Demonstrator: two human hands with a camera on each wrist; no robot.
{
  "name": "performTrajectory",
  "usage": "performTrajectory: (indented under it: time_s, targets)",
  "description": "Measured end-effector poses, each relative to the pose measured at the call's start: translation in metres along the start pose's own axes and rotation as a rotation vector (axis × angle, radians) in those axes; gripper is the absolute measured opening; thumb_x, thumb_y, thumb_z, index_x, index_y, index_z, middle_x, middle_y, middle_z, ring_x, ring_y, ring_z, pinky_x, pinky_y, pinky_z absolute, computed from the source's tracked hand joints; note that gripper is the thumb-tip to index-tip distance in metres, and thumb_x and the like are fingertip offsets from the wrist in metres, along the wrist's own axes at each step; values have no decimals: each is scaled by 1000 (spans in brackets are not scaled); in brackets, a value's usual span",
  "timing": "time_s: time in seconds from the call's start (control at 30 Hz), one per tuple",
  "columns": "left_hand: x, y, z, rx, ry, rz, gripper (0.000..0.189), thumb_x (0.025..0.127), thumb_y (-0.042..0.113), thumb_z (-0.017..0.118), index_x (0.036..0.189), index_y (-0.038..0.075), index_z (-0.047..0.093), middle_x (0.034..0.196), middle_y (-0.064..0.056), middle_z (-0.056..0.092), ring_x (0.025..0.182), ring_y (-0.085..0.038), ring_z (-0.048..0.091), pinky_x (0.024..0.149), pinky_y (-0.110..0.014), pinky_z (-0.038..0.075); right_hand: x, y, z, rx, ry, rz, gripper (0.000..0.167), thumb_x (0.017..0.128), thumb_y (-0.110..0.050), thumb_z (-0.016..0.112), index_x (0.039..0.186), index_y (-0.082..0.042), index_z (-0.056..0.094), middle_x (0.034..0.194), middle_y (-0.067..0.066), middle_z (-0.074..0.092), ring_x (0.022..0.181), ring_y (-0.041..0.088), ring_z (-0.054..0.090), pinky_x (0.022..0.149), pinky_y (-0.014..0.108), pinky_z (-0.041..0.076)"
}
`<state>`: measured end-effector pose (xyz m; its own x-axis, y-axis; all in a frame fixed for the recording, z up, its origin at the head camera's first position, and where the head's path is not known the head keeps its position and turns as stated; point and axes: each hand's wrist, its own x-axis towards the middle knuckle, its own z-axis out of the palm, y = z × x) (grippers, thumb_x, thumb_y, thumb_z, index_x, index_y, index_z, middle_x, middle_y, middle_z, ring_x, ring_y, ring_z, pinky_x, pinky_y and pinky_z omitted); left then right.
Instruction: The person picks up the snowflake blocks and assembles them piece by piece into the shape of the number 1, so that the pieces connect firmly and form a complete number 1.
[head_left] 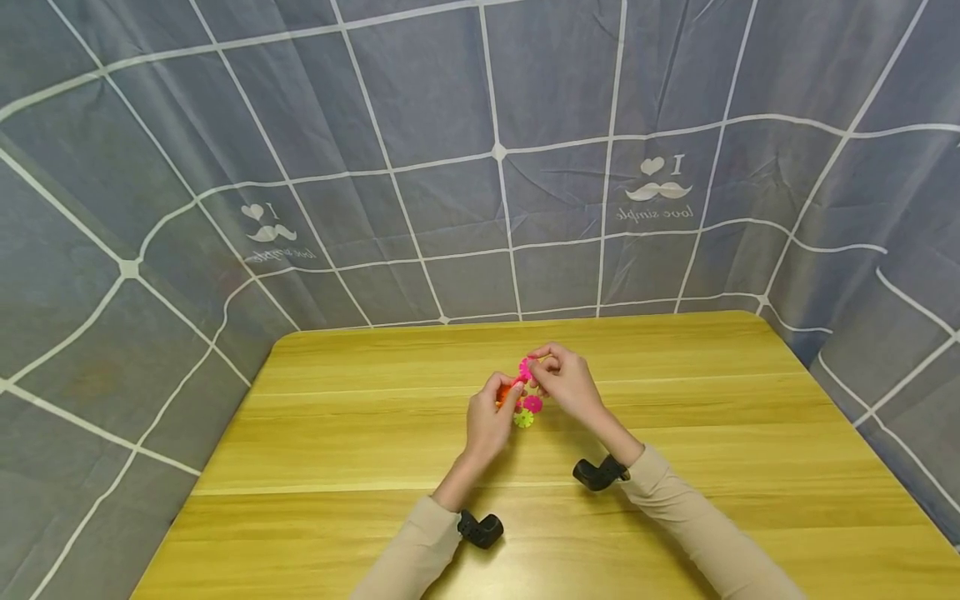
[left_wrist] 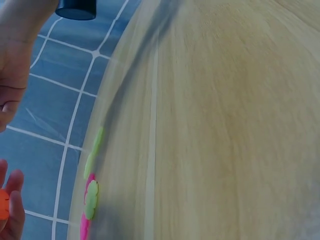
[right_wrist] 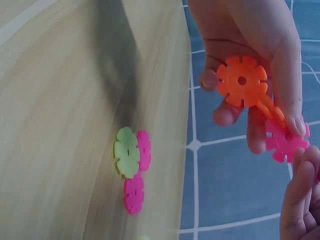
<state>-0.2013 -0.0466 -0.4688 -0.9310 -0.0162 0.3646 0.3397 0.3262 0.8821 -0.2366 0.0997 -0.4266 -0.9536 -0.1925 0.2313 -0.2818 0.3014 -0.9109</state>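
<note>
Nearer the counter's (head_left: pixel 337 450) far edge, the left hand (head_left: pixel 486 423) grips orange discs (right_wrist: pixel 242 92), seemingly already joined to a pink disc (right_wrist: pixel 276 142); below, loose pink discs (right_wrist: pixel 134 194) and green discs (right_wrist: pixel 126 145) lie apparently unattached; the right hand (head_left: pixel 576 390) pinches another pink disc (head_left: pixel 524 367), its joining unclear. The left wrist view shows two green discs, the head view plainly one; the right wrist view bares the orange linkage.

Both hands meet over the wooden table (head_left: pixel 315 450): here's the left hand (head_left: pixel 487 425) gripping an orange piece (head_left: pixel 503 396), and right beside it the right hand (head_left: pixel 570 387) pinches a pink notched disc (head_left: pixel 525 368)! Just below, a magenta disc (head_left: pixel 533 404) and a yellow-green disc (head_left: pixel 523 419) lie close together, the white-lined grey curtain (head_left: pixel 442 208) behind.
</note>
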Motion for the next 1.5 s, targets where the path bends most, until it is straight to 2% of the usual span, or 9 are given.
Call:
performTrajectory:
  time_s: [0.13,0.3,0.47,0.83,1.0,1.13,1.23,1.37,1.5]
  targets:
    - [0,1,4,33,45,33,15,96,19,58,92,6,63,80,-13,70,67,-32,65,53,-15,41,-1,-3,1,4,19,-11,15,90,-4,58,102,4,61,67,20,65,48,14,55,44,20,43]
    - [1,2,9,24,91,25,15,96,19,60,92,5,64,79,-13,70,66,-34,66,52,-15,41,0,-3,2,10,46,-22,13,90,-1,56,100,5,61,68,23,65,48,20,57,43,19,42]
    - [1,3,12,20,115,9,14,95,18,60,91,5,64,80,-11,71,67,-35,66,53,-15,42,-1,-2,4,7,62,-32,11,90,0,55,99,5,60,68,23,64,48,13,56,42,18,39]
    - [-1,-2,12,8,82,0,15,95,18,60,89,5,63,81,-13,72,64,-32,67,50,-15,42,-8,3,13,-93,127,-62,9,89,-1,56,95,3,61,57,4,55,45,1,40,43,17,32]
    - [-3,-4,10,47,69,-12,14,95,18,60,89,6,64,81,-11,73,64,-30,68,50,-14,41,-11,8,16,-54,132,-63,6,89,1,57,94,3,60,58,11,59,46,3,45,43,16,33]
    - [-2,-4,8,88,65,6,16,95,20,60,89,7,64,79,-10,72,64,-28,67,52,-15,41,-11,11,17,17,122,-34,6,91,1,57,96,4,59,67,25,63,49,6,53,43,15,34]
    - [-1,-5,5,139,64,17,15,94,22,61,88,8,64,77,-8,71,60,-19,62,53,-16,40,-12,12,18,61,105,9,10,93,-1,56,100,6,58,73,30,64,49,6,55,42,15,32]
    - [0,-5,1,208,41,17,14,94,22,61,90,8,64,77,-6,70,57,-5,47,53,-16,35,-14,8,17,95,67,75,15,95,-3,54,105,7,57,71,25,65,45,6,51,42,16,32]
    - [1,-4,-3,220,-4,-2,16,94,23,61,93,8,64,74,-6,66,56,-4,40,52,-17,34,-13,6,12,93,33,129,15,94,-3,55,105,7,59,64,16,61,42,7,48,43,18,36]
